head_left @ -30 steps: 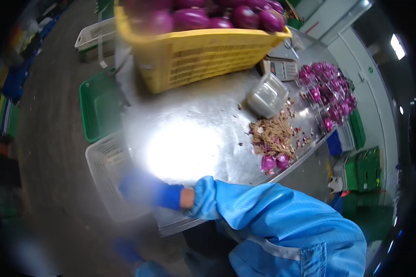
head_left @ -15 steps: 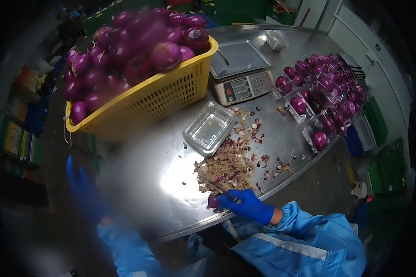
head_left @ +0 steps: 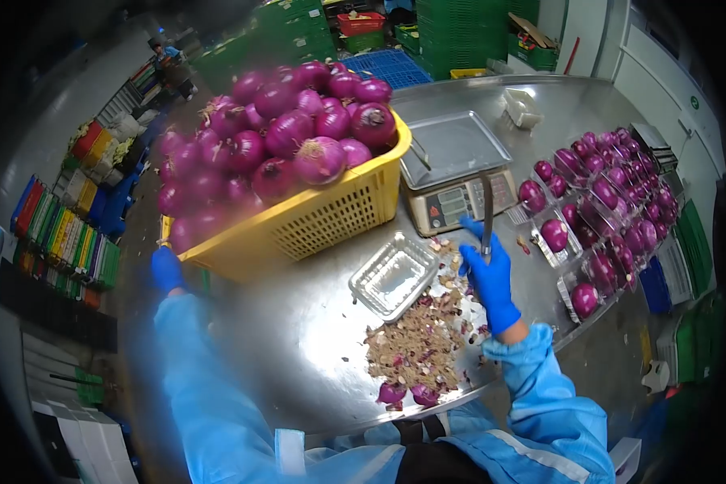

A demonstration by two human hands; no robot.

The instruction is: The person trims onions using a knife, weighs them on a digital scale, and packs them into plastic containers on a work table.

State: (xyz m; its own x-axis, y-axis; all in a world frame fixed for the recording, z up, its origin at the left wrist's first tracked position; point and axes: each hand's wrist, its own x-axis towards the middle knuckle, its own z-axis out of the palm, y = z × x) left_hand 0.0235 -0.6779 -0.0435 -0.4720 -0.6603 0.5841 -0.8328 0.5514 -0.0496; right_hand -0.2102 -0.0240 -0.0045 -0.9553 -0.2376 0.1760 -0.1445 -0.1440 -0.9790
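The yellow basket (head_left: 339, 222), piled high with purple onions (head_left: 290, 133), sits on the shiny table (head_left: 298, 367). The left hand (head_left: 167, 270) is at its near left corner; I can't tell how tightly the fingers are bent. The right hand (head_left: 494, 282) is well apart from the basket, closed around a thin metal tool (head_left: 487, 214) that points up. Between the basket and that hand is a clear box (head_left: 395, 277). Onion peels (head_left: 415, 343) lie beside the box.
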